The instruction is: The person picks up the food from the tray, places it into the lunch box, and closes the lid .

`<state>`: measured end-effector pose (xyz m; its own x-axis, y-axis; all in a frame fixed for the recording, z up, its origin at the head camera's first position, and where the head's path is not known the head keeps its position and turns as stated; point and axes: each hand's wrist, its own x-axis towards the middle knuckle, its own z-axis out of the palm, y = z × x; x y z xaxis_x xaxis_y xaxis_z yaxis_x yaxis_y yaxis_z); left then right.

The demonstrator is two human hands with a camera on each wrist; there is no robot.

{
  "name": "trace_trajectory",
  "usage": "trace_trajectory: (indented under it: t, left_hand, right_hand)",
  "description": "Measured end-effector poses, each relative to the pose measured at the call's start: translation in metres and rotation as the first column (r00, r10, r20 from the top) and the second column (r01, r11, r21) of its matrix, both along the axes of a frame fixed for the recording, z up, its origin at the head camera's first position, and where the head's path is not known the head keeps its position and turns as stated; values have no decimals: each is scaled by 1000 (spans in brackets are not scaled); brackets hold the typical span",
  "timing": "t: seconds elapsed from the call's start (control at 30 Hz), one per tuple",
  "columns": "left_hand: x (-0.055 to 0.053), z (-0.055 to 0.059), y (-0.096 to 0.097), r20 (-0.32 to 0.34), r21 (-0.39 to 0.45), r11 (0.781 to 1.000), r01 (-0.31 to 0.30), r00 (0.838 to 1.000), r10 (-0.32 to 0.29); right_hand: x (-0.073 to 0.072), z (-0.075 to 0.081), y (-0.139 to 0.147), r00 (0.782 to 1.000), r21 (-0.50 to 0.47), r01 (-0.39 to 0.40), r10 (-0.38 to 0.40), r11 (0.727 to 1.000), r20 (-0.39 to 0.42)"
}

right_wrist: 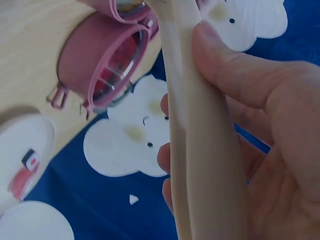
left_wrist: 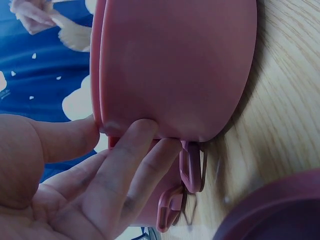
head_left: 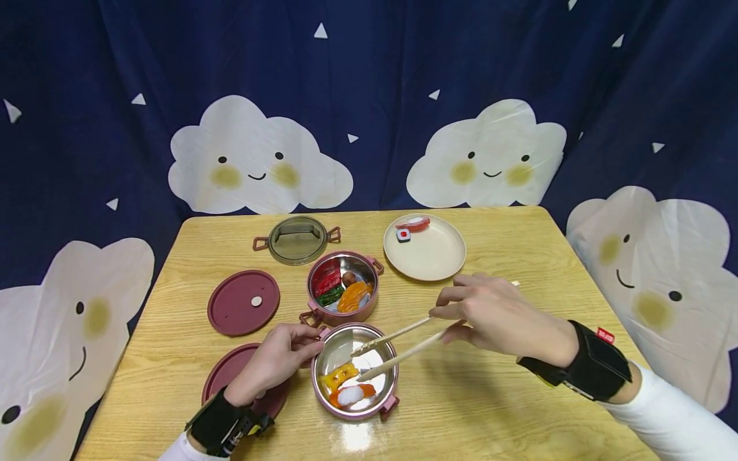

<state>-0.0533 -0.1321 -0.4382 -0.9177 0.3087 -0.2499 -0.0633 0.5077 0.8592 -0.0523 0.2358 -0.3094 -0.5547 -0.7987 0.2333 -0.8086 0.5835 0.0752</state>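
My left hand (head_left: 279, 358) grips a small pink pot (left_wrist: 175, 65) by its rim and side wall, near one handle. A yellow toy food piece (head_left: 340, 376) and a toy shrimp sushi (head_left: 352, 396), orange and white, lie inside it. In my right hand (head_left: 490, 314) I hold a pair of pale chopsticks (head_left: 403, 363), their tips spread apart over the pot's inside. Nothing is pinched between the tips; one is near the yellow piece. The right wrist view shows the thumb pressed against the chopsticks (right_wrist: 215, 150).
Behind stands a second pink pot (head_left: 346, 316) with red, green, orange and brown toy food. A glass lid (head_left: 298, 253) and two maroon lids (head_left: 236, 310) lie left. The cream plate (head_left: 426, 262) at the back carries a sushi roll (head_left: 403, 235) and a red-and-white piece (head_left: 414, 224).
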Motion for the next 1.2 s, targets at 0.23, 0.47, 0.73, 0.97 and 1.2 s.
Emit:
trace_trajectory:
  t: [0.23, 0.47, 0.73, 0.97, 1.2]
  left_hand:
    - [0, 0, 0, 2, -17, 1000, -14, 1000, 14]
    - [0, 0, 0, 8, -9, 1000, -11, 1000, 11]
    - [-1, -2, -1, -2, 11, 1000, 7, 1000, -7]
    - [-1, -3, -2, -9, 16, 1000, 9, 1000, -9]
    - [-1, -1, -1, -8, 26, 1000, 13, 1000, -12]
  right_hand:
    - [-5, 16, 14, 998, -53, 31, -33, 998, -48]
    - [-21, 27, 31, 994, -105, 74, -81, 992, -67]
    - [-49, 19, 53, 986, -147, 149, -158, 978, -46]
    - [-82, -1, 75, 974, -192, 210, -221, 959, -39]
    - [-109, -25, 91, 953, -162, 295, -302, 942, -22]
